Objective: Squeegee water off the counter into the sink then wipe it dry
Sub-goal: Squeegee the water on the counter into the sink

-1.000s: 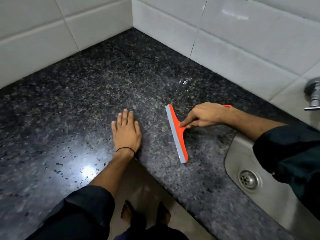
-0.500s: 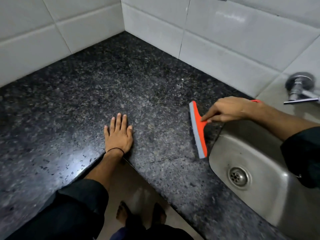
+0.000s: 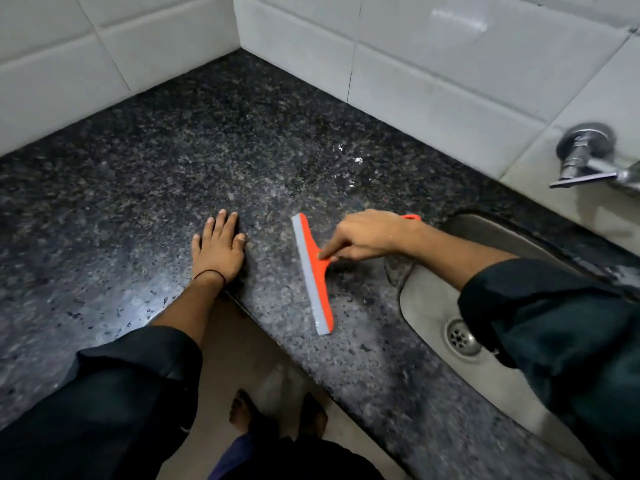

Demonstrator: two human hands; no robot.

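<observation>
An orange squeegee [image 3: 314, 278] with a grey rubber blade rests edge-down on the dark speckled granite counter [image 3: 166, 174]. My right hand [image 3: 367, 235] grips its handle, index finger stretched along the neck. My left hand [image 3: 219, 247] lies flat, palm down, on the counter near its front edge, left of the blade. The steel sink [image 3: 429, 303] with its round drain [image 3: 462, 337] sits to the right, partly hidden by my right sleeve. Water glistens on the counter near the back wall [image 3: 346, 161], and droplets lie at the front left.
White wall tiles [image 3: 433, 77] enclose the counter at the back and left, meeting in a corner. A chrome tap [image 3: 588, 157] juts from the wall above the sink. Below the counter edge, my feet stand on the floor [image 3: 273, 420].
Half a second ago the squeegee stood at the sink's rim. Now it sits back to the left on the counter, away from the sink. My left hand stays flat in place.
</observation>
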